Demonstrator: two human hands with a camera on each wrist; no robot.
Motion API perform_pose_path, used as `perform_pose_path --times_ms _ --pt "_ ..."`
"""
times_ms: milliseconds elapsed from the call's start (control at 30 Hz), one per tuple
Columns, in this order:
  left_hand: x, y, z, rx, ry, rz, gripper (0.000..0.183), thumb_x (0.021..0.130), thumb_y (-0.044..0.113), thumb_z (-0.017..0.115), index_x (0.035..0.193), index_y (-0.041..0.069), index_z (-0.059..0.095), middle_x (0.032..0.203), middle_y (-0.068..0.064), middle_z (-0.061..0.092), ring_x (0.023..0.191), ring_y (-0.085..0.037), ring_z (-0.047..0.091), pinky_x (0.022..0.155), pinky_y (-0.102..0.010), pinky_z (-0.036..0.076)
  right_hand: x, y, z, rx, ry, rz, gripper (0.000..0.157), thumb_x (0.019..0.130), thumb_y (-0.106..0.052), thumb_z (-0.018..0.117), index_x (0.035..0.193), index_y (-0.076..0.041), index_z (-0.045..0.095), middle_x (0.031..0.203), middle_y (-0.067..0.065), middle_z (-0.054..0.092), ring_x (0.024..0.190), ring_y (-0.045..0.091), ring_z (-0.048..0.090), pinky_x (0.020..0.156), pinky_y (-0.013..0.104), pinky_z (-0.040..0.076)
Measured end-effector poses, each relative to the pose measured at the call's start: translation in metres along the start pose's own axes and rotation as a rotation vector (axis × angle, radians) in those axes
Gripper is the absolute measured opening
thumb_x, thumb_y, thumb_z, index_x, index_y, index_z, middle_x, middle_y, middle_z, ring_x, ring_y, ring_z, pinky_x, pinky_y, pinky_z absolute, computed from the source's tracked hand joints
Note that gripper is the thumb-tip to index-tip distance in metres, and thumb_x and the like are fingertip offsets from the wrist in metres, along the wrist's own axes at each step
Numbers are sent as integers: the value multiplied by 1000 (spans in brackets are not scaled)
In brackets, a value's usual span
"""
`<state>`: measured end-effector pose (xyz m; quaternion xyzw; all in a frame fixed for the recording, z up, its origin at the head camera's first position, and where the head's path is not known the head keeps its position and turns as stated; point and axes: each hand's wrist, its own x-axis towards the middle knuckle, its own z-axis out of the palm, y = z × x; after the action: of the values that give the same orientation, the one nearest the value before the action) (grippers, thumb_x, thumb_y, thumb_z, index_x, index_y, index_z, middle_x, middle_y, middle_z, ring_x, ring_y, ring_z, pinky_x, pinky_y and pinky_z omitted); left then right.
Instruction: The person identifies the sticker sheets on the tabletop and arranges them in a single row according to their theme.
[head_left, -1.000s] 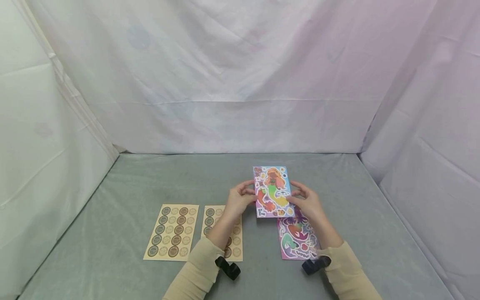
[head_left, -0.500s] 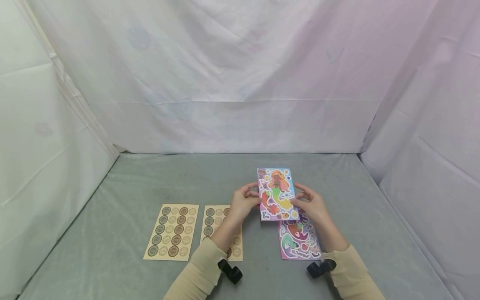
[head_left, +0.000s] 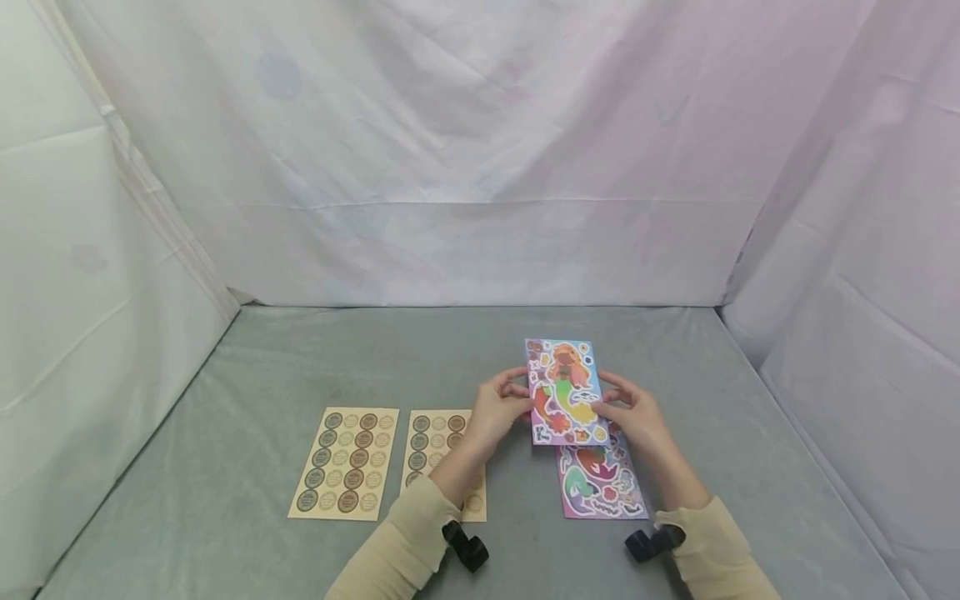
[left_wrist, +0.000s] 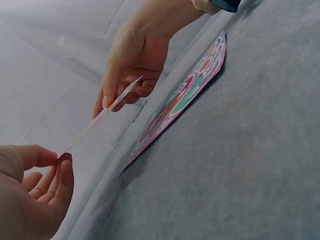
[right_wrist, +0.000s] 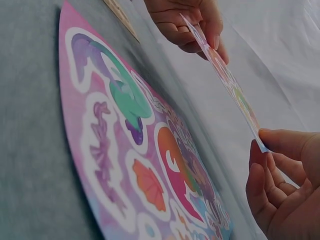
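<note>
My left hand (head_left: pixel 497 414) and right hand (head_left: pixel 636 417) pinch opposite side edges of a mermaid sticker sheet (head_left: pixel 566 392). In both wrist views the held sheet shows nearly edge-on, raised off the table, thumbs on its upper face and fingers beneath. A second mermaid sticker sheet (head_left: pixel 600 483), purple and pink, lies flat on the table under and in front of it; its top part is hidden by the held sheet and the right hand. The right wrist view shows the lying sheet (right_wrist: pixel 117 165) up close, with green and orange tails on it.
Two cream sheets of round label stickers lie to the left: one whole sheet (head_left: pixel 345 463) and a second sheet (head_left: pixel 423 425) partly behind my left forearm. The table (head_left: pixel 225 542) has a grey cloth top. White curtains (head_left: pixel 480 150) enclose it at the back and sides.
Both hands have moved the held sticker sheet to the right and slightly toward me, so it sits more over the lying mermaid sheet. The sheets on the table have stayed put.
</note>
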<state>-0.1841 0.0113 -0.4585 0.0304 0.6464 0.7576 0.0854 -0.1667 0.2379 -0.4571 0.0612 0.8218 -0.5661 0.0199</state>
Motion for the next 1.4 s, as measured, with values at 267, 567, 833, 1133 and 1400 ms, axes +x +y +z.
perform_pose_path --times_ms 267,567,833,1133,1400 --pt "-15 19 10 52 -23 7 51 74 -13 59 124 -1 50 88 -25 61 64 -24 62 66 -47 51 -4 3 -9 -10 -7 -7 60 77 -19 71 131 -15 45 96 13 56 84 22 54 64 35 51" --pt "-8 0 15 32 -38 12 52 75 -10 61 124 3 51 84 -22 63 60 -22 62 59 -41 53 -7 7 -18 -14 -14 30 65 76 -24 72 134 -16 43 98 13 55 90 23 52 67 32 51" --pt "-7 -11 25 58 -46 7 51 74 -9 63 121 8 54 78 -12 63 57 -17 60 55 -34 53 -15 12 -28 -58 -18 2 64 77 -24 71 134 -13 42 97 14 56 86 22 55 65 31 52" --pt "-10 -15 36 32 -77 7 53 71 -12 63 120 8 55 76 -11 63 55 -19 60 53 -34 53 -22 16 -41 -76 -23 39 68 76 -29 71 135 -12 41 99 14 56 91 20 53 68 31 51" --pt "-14 -18 48 66 -113 31 55 69 -14 63 119 7 55 73 -9 63 56 -23 61 54 -35 53 -29 24 -54 -102 -13 20 68 76 -31 71 135 -11 41 97 12 56 91 15 52 68 31 52"
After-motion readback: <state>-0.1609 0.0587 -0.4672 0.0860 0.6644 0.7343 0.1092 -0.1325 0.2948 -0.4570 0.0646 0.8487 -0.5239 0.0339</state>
